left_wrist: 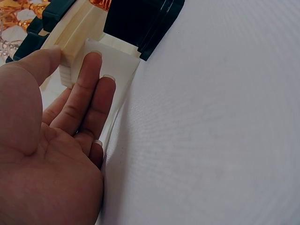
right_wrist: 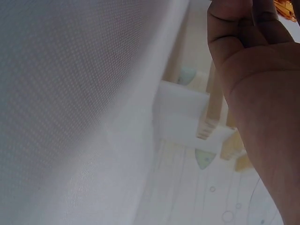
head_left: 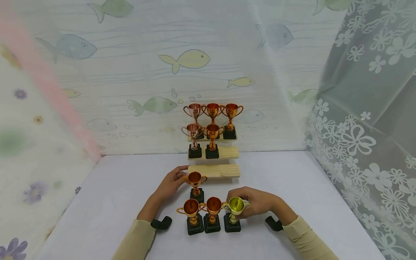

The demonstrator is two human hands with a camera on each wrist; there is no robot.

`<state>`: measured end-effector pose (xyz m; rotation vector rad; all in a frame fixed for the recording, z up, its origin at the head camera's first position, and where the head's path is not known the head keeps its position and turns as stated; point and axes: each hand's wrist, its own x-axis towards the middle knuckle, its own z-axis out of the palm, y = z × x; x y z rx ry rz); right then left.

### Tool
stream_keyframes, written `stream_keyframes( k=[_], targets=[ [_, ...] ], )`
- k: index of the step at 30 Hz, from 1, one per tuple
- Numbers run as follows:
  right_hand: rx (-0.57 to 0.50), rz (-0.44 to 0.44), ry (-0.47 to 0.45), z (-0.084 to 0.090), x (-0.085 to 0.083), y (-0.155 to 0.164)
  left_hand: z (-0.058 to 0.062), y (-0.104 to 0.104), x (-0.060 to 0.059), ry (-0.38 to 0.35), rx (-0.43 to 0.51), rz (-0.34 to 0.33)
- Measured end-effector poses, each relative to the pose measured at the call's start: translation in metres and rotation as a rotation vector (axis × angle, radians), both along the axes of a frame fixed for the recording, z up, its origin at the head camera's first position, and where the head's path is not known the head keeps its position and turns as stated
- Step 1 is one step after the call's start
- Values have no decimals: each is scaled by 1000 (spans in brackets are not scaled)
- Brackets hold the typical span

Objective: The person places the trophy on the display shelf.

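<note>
The left hand [head_left: 170, 183] rests at the left end of the lowest wooden step [head_left: 214, 170]. In the left wrist view its thumb touches the wooden edge, and its extended fingers [left_wrist: 84, 101] lie along the white side support [left_wrist: 115, 63]. A bronze trophy [head_left: 196, 186] on a black base stands close by that hand. At the front, the right hand [head_left: 255, 202] pinches a gold trophy [head_left: 236, 206] around its stem; the fingertips are partly hidden behind the cup. Beside the gold one, two more bronze trophies [head_left: 191, 207] [head_left: 213, 206] stand in a row.
The top step [head_left: 236, 138] bears three trophies, one rosy and two orange-bronze. On the middle step [head_left: 230, 152] stand a rosy trophy [head_left: 194, 137] and a bronze trophy [head_left: 212, 135], left and centre. A fish-print curtain [head_left: 130, 79] hangs behind the white table [head_left: 279, 173].
</note>
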<state>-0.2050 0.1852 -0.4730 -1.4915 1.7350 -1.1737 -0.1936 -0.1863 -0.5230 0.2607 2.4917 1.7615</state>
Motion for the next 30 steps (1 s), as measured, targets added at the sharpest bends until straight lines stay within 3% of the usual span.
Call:
stream_keyframes(
  k=[16,30],
  targets=[
    [-23,-48,-22,2,-2,5,-2,-1,-1,-1,-1,-2],
    [-46,-199,-20,8,-7,19,-1,-2,-2,-10,-1,-3]
  ],
)
